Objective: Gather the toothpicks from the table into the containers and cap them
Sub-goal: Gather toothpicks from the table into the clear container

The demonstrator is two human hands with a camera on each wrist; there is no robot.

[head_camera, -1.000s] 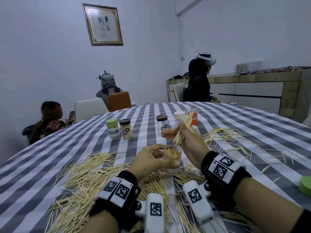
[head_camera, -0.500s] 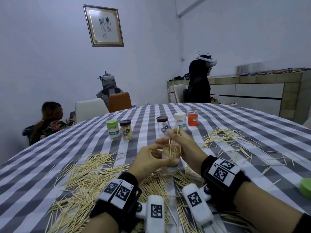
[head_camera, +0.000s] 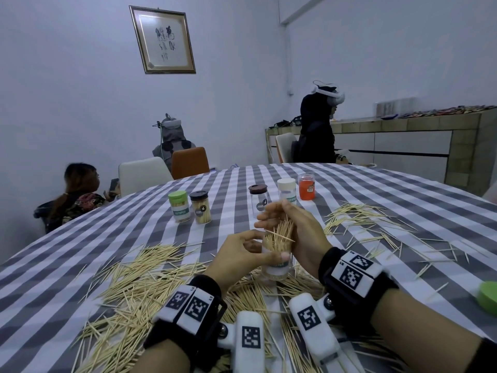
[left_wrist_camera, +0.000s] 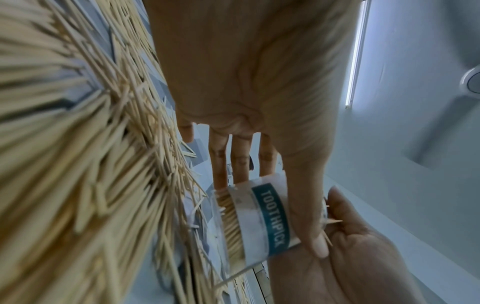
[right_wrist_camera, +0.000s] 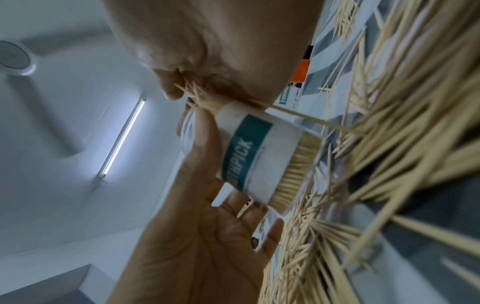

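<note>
My left hand [head_camera: 246,253] grips a clear container [head_camera: 277,268] with a teal TOOTHPICK label, which stands upright and uncapped on the table, thumb across its front [left_wrist_camera: 303,207]. My right hand [head_camera: 289,224] holds a bundle of toothpicks [head_camera: 279,234] at the container's mouth; their lower ends are inside and the tops fan out. The right wrist view shows the bundle [right_wrist_camera: 198,95] pinched between thumb and fingers above the container [right_wrist_camera: 259,156]. Loose toothpicks [head_camera: 134,281] lie thick on the checked cloth around and left of the container, with a thinner scatter [head_camera: 360,216] to the right.
Several capped containers stand farther back: green-lidded [head_camera: 178,205], dark-lidded [head_camera: 200,207], brown-lidded [head_camera: 258,200], white-lidded [head_camera: 287,191] and an orange one [head_camera: 306,186]. A green cap [head_camera: 488,297] lies at the right edge. Chairs and people are beyond the table.
My right hand has brought the toothpick bundle down from above the container into its mouth. The left hand has kept its grip on the container.
</note>
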